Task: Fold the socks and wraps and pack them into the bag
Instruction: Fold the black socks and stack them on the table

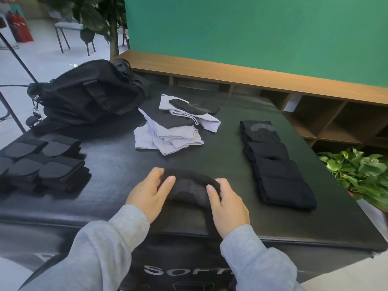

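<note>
A black sock [190, 189] lies near the front edge of the black padded table [117, 164], one end hanging over that edge. My left hand [150, 193] grips its left side and my right hand [227, 206] grips its right side. A loose pile of white and black socks [174, 129] sits mid-table. Several folded black socks [275, 160] lie in a row on the right. Folded black wraps [42, 162] are stacked on the left. The black bag [90, 93] rests at the back left.
A low wooden shelf unit [315, 114] runs behind and to the right of the table under a green wall. A leafy plant [357, 173] stands at the right. Chairs, a tree trunk and a fire extinguisher are at the back left.
</note>
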Available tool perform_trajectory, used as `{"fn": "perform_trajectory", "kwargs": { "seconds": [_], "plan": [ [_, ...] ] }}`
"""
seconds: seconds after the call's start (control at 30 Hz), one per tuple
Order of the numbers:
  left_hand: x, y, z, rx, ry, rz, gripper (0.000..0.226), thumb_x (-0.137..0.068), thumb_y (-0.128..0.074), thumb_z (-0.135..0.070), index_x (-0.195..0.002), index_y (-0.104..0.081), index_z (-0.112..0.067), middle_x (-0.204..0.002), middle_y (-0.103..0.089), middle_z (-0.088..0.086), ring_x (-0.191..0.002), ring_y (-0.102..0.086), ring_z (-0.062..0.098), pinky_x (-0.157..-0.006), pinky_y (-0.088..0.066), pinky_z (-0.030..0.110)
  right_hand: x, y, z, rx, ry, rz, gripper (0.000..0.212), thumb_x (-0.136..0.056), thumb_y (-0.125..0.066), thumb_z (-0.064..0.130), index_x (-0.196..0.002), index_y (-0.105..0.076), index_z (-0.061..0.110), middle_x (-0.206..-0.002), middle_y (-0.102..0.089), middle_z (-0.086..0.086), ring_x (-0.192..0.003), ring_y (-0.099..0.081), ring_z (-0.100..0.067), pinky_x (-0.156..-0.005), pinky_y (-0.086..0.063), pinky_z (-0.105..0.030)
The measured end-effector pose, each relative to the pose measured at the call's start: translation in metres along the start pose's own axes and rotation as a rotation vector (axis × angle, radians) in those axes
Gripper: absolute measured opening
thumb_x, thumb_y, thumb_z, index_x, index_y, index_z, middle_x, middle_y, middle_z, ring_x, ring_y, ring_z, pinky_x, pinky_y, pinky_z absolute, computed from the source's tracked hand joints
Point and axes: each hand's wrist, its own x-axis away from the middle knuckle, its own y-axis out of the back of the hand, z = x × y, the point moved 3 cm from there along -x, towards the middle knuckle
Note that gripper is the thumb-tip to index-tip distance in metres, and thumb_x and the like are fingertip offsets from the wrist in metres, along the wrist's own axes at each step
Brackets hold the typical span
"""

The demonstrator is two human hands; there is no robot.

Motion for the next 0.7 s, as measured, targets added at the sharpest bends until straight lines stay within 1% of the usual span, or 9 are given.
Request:
{"fn": "perform_trajectory", "kwargs": {
  "seconds": [0.07, 0.13, 0.2, 0.27, 0.33, 0.4, 0.5, 0.6, 0.7],
  "plan": [
    [-0.001, -0.002, 0.003, -0.031, 0.036, 0.003, 0.066, -0.071, -0.043, -0.073, -0.122, -0.043, -0.031, -0.12, -0.06, -0.008, -0.108, -0.059, 0.013, -0.095, -0.048, 0.04, -0.003, 0.0, 0.002, 0.033, -0.04, -0.006, 0.022, -0.098, -0.028, 0.047, -0.097, -0.039, 0.028, -0.082, -0.059, 0.009, -0.08, -0.054, -0.018, -0.071, -0.039, -0.03],
    [-0.002, -0.003, 0.003, -0.107, 0.036, -0.036, 0.052, -0.083, -0.052, -0.056, -0.126, -0.04, -0.03, -0.118, -0.06, -0.006, -0.103, -0.059, 0.015, -0.094, -0.047, 0.035, -0.007, 0.0, 0.003, 0.076, -0.069, -0.018, 0.029, -0.098, -0.027, 0.049, -0.088, -0.037, 0.023, -0.076, -0.055, 0.009, -0.075, -0.053, -0.02, -0.068, -0.039, -0.031],
    [-0.001, -0.003, 0.001, -0.151, 0.017, -0.089, 0.047, -0.088, -0.053, -0.045, -0.128, -0.037, -0.027, -0.105, -0.059, -0.006, -0.091, -0.058, 0.015, -0.084, -0.046, 0.028, -0.01, 0.0, 0.003, 0.113, -0.088, -0.03, 0.032, -0.097, -0.027, 0.05, -0.085, -0.037, 0.022, -0.075, -0.054, 0.009, -0.073, -0.051, -0.02, -0.066, -0.037, -0.03],
    [-0.002, -0.003, -0.003, -0.174, -0.013, -0.136, 0.043, -0.09, -0.053, -0.038, -0.127, -0.036, -0.024, -0.085, -0.051, -0.009, -0.073, -0.053, 0.01, -0.068, -0.04, 0.019, -0.012, -0.001, 0.003, 0.153, -0.089, -0.032, 0.03, -0.097, -0.028, 0.051, -0.087, -0.037, 0.024, -0.077, -0.055, 0.01, -0.074, -0.05, -0.019, -0.066, -0.036, -0.029],
    [-0.002, -0.003, -0.005, -0.161, -0.041, -0.184, 0.04, -0.09, -0.056, -0.03, -0.124, -0.037, -0.023, -0.078, -0.048, -0.006, -0.067, -0.05, 0.01, -0.061, -0.035, 0.014, -0.011, -0.002, 0.002, 0.153, -0.081, -0.044, 0.024, -0.097, -0.031, 0.05, -0.093, -0.036, 0.027, -0.08, -0.053, 0.013, -0.075, -0.05, -0.017, -0.067, -0.035, -0.028],
    [0.0, -0.002, -0.006, -0.151, -0.087, -0.231, 0.036, -0.089, -0.058, -0.022, -0.121, -0.041, -0.025, -0.089, -0.047, -0.006, -0.075, -0.05, 0.011, -0.065, -0.035, 0.015, -0.009, -0.002, 0.0, 0.077, -0.086, -0.093, 0.019, -0.096, -0.038, 0.047, -0.101, -0.036, 0.029, -0.083, -0.049, 0.015, -0.076, -0.05, -0.013, -0.068, -0.034, -0.027],
    [0.002, -0.005, -0.006, -0.236, -0.187, -0.265, 0.036, -0.087, -0.056, -0.008, -0.115, -0.051, -0.03, -0.12, -0.038, -0.006, -0.109, -0.043, 0.014, -0.09, -0.041, 0.029, -0.006, -0.004, 0.0, 0.031, -0.041, -0.196, 0.03, -0.093, -0.047, 0.042, -0.119, -0.04, 0.028, -0.109, -0.047, 0.015, -0.098, -0.048, -0.008, -0.077, -0.037, -0.024],
    [-0.001, -0.007, -0.004, -0.327, -0.197, -0.189, 0.036, -0.09, -0.048, -0.008, -0.115, -0.057, -0.032, -0.142, -0.032, -0.006, -0.135, -0.021, 0.016, -0.109, -0.023, 0.037, -0.007, -0.005, 0.002, 0.051, 0.025, -0.22, 0.044, -0.093, -0.049, 0.04, -0.133, -0.039, 0.024, -0.129, -0.045, 0.011, -0.121, -0.035, -0.01, -0.098, -0.033, -0.026],
    [-0.004, -0.009, -0.007, -0.417, -0.165, -0.087, 0.028, -0.097, -0.038, -0.028, -0.121, -0.05, -0.036, -0.149, -0.028, -0.012, -0.142, -0.005, 0.01, -0.114, -0.007, 0.033, -0.007, -0.003, 0.002, 0.002, -0.024, -0.07, 0.055, -0.09, -0.05, 0.048, -0.14, -0.031, 0.032, -0.134, -0.043, 0.009, -0.124, -0.034, -0.015, -0.106, -0.026, -0.029]
  ]
}}
